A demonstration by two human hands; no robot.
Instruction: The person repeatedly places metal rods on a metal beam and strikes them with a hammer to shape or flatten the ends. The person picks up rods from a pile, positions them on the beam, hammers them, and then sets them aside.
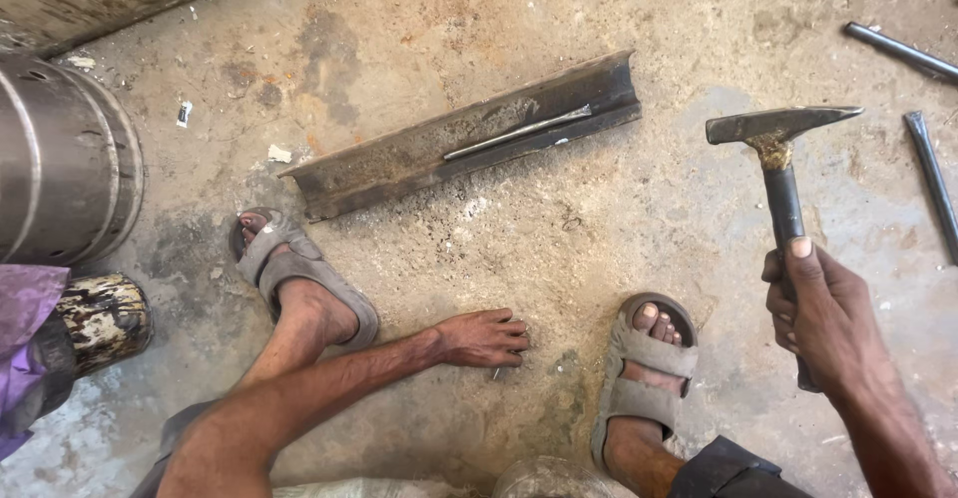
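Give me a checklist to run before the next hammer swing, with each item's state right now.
1. Right hand gripping the hammer handle: ok.
2. Hammer head seated on handle: cannot tell.
3. Rod lying in the steel channel: ok.
4. Left hand away from the channel, flat on the floor: ok.
5. Feet covered: not ok, open sandals.
6. Channel steadied: not ok, nothing holds it.

The hammer [780, 159] has a dark grey head and a black handle, with a rusty orange patch at the neck. The steel beam [469, 137] is brown-grey with rust spots. Both sandals [299, 268] are grey. The floor [599, 229] is sandy beige with dark stains. A purple cloth [22, 338] lies at the left.
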